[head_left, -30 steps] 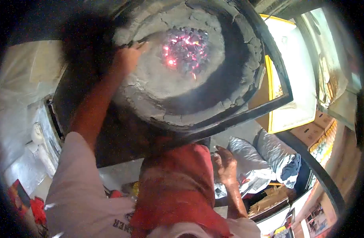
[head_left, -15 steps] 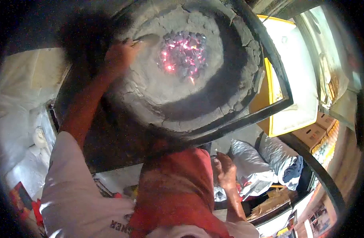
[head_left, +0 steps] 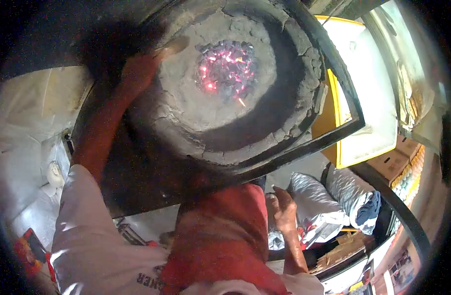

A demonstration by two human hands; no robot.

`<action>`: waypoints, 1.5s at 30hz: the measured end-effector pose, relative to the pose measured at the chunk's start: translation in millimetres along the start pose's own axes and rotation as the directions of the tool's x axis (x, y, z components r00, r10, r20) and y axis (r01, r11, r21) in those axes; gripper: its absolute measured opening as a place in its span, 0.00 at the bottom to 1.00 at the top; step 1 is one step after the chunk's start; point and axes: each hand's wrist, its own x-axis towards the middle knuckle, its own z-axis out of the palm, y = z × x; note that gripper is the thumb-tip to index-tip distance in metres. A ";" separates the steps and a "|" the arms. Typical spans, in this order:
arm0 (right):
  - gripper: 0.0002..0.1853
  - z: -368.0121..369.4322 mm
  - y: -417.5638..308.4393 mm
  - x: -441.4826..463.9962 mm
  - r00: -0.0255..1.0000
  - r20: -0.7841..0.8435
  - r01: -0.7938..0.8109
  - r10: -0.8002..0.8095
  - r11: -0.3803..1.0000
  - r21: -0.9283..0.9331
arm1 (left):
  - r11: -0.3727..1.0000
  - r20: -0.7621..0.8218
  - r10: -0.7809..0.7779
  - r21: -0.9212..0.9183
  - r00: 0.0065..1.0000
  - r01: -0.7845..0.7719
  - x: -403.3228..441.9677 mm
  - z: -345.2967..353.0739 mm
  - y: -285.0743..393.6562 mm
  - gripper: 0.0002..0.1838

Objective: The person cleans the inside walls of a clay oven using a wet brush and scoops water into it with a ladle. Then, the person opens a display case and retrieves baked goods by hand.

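My left hand [head_left: 141, 65] is closed around the end of a small tool [head_left: 175, 46] with a flat, rounded, greyish end. Its exact kind is not clear, and dark shadow covers part of the hand. The tool is over the left side of a round, ash-coated clay hearth [head_left: 181, 110]. In the hearth's middle lies a heap of glowing charcoal [head_left: 228, 69], apart from the tool, with a small flame at its lower edge. My right hand [head_left: 283, 209] hangs beside my red apron [head_left: 223, 216], fingers loosely bent and apart, holding nothing visible.
A dark metal frame [head_left: 304, 147] surrounds the cracked hearth rim. Right of it stands a white, yellow-edged panel [head_left: 368, 98]. Silvery stuffed sacks [head_left: 314, 199] are near my right hand, with cardboard boxes [head_left: 395, 160] farther right. White plastic sheeting [head_left: 26, 123] is at the left.
My left hand and the tool have shifted a little to the left. My right hand has moved slightly right, still beside the apron. The glowing charcoal looks much the same.
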 end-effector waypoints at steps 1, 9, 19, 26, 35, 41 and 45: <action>0.15 2.1 2.3 2.3 1.000 0.000 -0.002 0.002 1.000 -0.002 | 1.000 0.001 0.000 -0.003 1.000 0.000 1.2 5.5 2.3 0.21; 0.20 6.4 3.3 -2.2 0.995 0.095 -0.008 0.008 1.000 0.005 | 0.960 0.113 0.062 -0.280 0.992 -0.028 -20.5 39.0 1.5 0.27; 0.18 4.0 4.0 -1.0 0.992 0.101 -0.088 0.081 0.994 0.071 | 0.886 0.048 -0.059 -0.458 0.997 0.074 3.7 67.9 30.6 0.28; 0.18 2.2 1.8 -0.4 0.997 0.079 0.012 -0.012 1.000 -0.001 | 0.861 0.097 -0.112 -0.488 0.989 0.145 3.1 70.5 4.0 0.28; 0.18 -2.5 7.6 -6.1 0.991 0.129 -0.023 0.024 1.000 -0.003 | 0.934 0.153 -0.135 -0.311 0.979 0.177 -21.2 8.8 22.2 0.23; 0.18 1.3 -8.0 -2.9 0.992 0.114 -0.056 0.052 0.998 0.029 | 0.970 0.274 -0.038 -0.223 0.961 0.102 -13.9 65.3 23.0 0.15; 0.18 -0.4 -18.2 -9.3 0.995 0.101 -0.012 0.006 0.999 0.053 | 0.976 0.282 0.201 -0.140 0.938 -0.167 -24.7 15.3 -12.8 0.12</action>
